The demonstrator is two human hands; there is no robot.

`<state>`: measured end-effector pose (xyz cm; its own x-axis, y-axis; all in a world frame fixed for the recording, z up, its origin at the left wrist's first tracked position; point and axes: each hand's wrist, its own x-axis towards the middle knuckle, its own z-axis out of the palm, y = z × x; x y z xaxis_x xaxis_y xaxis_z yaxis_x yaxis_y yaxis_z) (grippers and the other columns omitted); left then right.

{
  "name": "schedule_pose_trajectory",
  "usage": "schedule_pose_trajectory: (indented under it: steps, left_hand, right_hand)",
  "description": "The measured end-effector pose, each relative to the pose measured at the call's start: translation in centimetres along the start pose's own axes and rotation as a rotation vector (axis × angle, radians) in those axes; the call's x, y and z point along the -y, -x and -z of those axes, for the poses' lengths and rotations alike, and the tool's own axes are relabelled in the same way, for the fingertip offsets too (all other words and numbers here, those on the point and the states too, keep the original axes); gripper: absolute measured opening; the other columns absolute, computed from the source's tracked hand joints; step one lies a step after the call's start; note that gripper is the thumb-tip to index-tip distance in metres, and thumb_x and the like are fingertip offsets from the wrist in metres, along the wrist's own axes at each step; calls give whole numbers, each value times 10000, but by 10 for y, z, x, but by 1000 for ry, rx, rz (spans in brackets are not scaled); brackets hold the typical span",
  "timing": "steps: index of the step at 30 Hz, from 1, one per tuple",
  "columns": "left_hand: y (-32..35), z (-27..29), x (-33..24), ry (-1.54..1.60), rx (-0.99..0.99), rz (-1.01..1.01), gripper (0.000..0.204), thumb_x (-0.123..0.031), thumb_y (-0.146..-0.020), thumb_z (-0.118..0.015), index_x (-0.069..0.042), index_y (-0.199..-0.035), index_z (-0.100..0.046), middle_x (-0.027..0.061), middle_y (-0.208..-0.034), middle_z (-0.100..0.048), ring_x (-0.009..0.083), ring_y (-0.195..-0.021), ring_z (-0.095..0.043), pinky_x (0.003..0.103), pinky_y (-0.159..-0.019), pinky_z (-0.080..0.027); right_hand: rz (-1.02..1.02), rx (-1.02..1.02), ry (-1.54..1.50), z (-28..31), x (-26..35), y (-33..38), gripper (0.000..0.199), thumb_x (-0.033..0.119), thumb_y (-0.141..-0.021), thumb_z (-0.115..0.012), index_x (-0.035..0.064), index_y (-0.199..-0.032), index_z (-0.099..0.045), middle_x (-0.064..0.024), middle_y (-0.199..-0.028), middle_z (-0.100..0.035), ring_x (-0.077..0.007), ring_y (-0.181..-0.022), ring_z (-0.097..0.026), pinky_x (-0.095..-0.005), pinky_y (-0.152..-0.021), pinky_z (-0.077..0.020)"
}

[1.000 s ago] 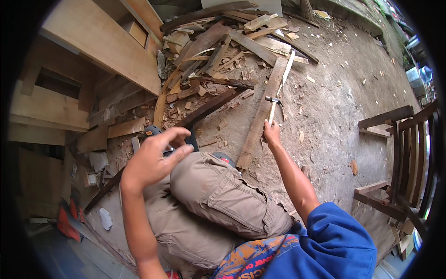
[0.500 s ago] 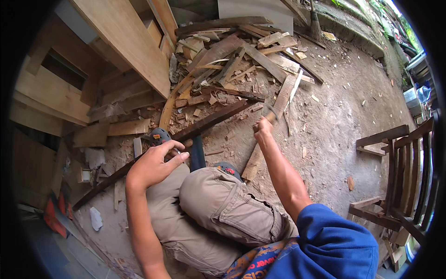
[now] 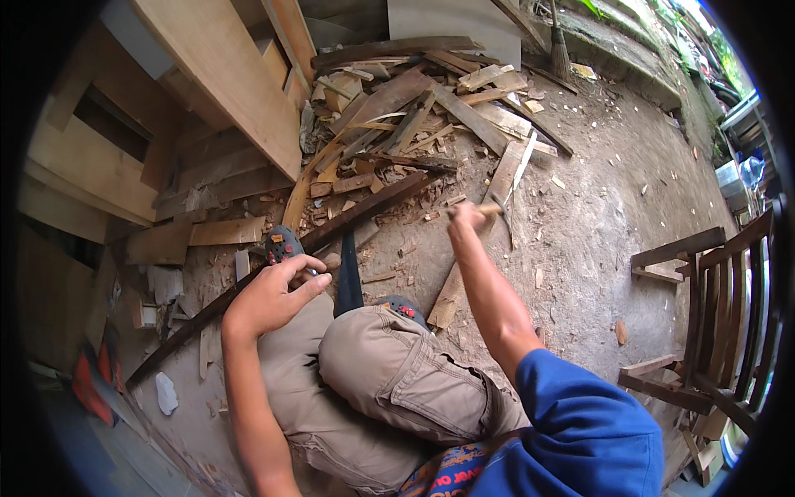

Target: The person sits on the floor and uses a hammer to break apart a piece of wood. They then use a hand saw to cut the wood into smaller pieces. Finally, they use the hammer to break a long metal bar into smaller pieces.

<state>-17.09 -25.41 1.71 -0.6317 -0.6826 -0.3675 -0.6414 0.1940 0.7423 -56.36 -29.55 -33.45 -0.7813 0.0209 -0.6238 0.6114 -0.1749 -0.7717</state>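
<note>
Khaki trousers [image 3: 373,356] are seen nearest, with both knees bent. Just beyond them, the left hand [image 3: 269,294] is held at the near side of a dark beam [image 3: 373,207], its thumb and fingers curled toward one another; whether anything is pinched between them cannot be told. A dark shoe [image 3: 281,243] is placed just beyond that hand. Farther right, a hammer [image 3: 489,209] is grasped by its handle in the clenched right hand [image 3: 466,219], raised over a flat plank [image 3: 450,298]; its head is blurred. At far right, a slatted wooden frame [image 3: 719,298] is stood. Beyond the beam, wood scraps [image 3: 397,108] are heaped, and a broom [image 3: 560,54] is seen farthest off.
</note>
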Motion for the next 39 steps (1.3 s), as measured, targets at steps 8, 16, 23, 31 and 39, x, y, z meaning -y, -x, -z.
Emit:
schedule_pose_trajectory:
  steps: [8,16,23,31,39]
  left_hand:
    - [15,18,27,83,-47,73,354,-299,-1010,-678,-2,-1201,-657,80,-938,-698,147,-865,-632,324,-828,-521]
    - [6,10,10,159,13,73,336,-281,-1032,-653,-2,-1218,-634,55,-936,-684,126,-891,-640,302,-852,-522]
    - [8,6,15,107,-32,107,335,-296,-1044,-629,6,-1188,-643,61,-928,-690,126,-890,-653,293,-834,-536]
    - [33,-14,18,-120,-158,162,327,-287,-1016,-657,18,-1134,-669,86,-932,-723,137,-872,-681,298,-799,-545]
    - [47,-39,16,-94,-423,-63,254,-214,-1018,-656,15,-1126,-681,71,-940,-730,132,-876,-682,301,-825,-536]
  right_hand:
    - [197,873,452,83,-18,83,242,266,-1030,-670,59,-1104,-570,21,-703,-540,-85,-507,-494,-261,-427,-409]
    - [367,660,869,233,-11,35,487,345,-929,-781,-7,-1191,-570,-57,-627,-579,-164,-439,-584,-330,-390,-450]
    - [318,551,803,306,-1,-24,424,288,-916,-780,-49,-1121,-624,-49,-680,-625,-171,-474,-597,-346,-414,-461]
    - [170,406,433,194,93,-74,360,302,-951,-733,-5,-1103,-622,-107,-909,-647,-216,-737,-655,-401,-621,-585]
    - [69,440,842,183,88,-76,605,357,-879,-761,-81,-1268,-612,-218,-1239,-662,-367,-1117,-668,-528,-799,-623]
